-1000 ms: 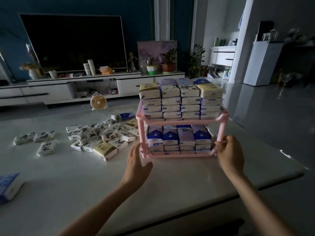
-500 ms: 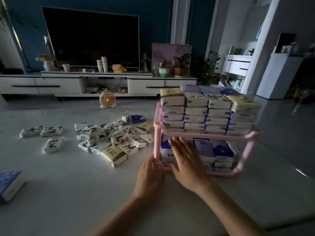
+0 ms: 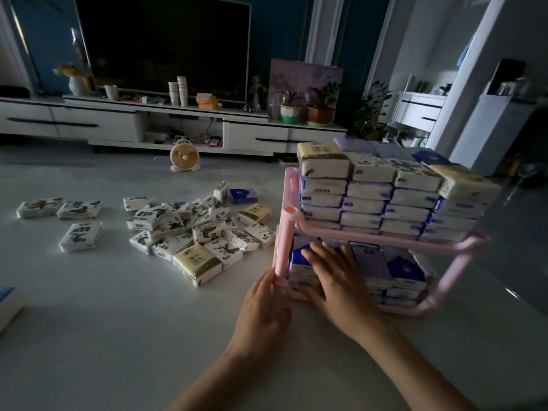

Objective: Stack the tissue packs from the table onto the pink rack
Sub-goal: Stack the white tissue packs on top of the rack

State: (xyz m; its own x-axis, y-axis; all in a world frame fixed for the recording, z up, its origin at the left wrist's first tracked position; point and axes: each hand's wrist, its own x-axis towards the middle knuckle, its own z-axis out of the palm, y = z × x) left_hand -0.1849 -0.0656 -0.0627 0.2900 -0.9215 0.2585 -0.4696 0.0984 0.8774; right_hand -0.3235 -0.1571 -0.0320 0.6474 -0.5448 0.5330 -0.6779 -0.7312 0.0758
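A pink two-tier rack (image 3: 284, 232) stands on the white table (image 3: 118, 336) at the right, both tiers filled with stacked tissue packs (image 3: 385, 197). My left hand (image 3: 264, 307) touches the base of the rack's near left post, fingers straight. With flat, straight fingers, my right hand (image 3: 335, 277) presses on the front of the blue and white packs on the lower tier. A loose heap of tissue packs (image 3: 195, 229) lies on the table left of the rack, with three more packs (image 3: 59, 209) farther left.
A blue-edged pack (image 3: 7, 304) pokes in at the left edge of the table. Beyond the table are a small fan (image 3: 184, 157) on the floor, a white TV cabinet (image 3: 118, 123) with a dark screen, potted plants and white furniture at the right.
A second ago both hands held the rack's two front posts. My right hand moved left onto the lower-tier packs and my left hand went to the left post's base. The view shifted left.
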